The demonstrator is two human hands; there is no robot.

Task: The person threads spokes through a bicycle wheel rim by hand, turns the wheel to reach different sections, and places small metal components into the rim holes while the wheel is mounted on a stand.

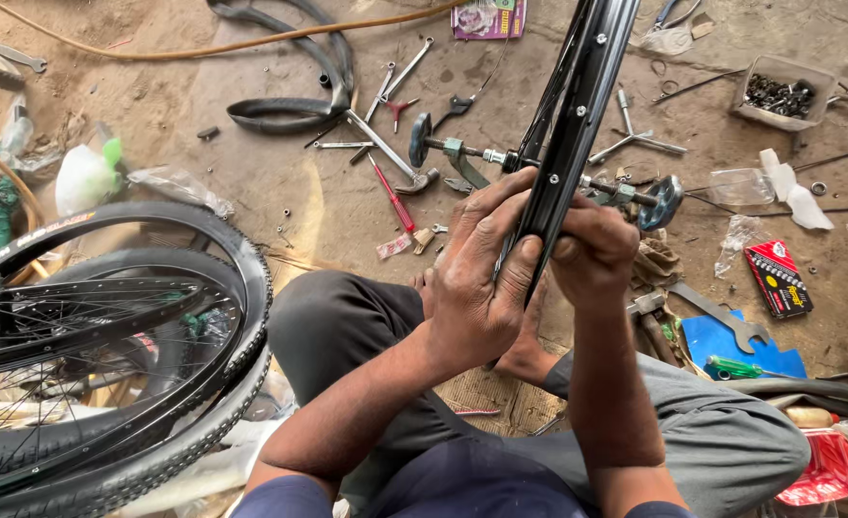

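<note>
The left hand (477, 278) and right hand (592, 251) both grasp a black rim (577, 115), held upright over the person's lap. Its axle (539, 165) crosses behind. Wrenches (390, 82) lie on the floor (251, 163) beyond; tyred wheels (107, 355) stand left.

Tools (392, 197) and tyres (117, 384) crowding floor (251, 173)

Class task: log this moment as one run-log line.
left hand: grips rim | right hand: grips rim | rim: upright on axle stand | floor: scattered tools
</note>
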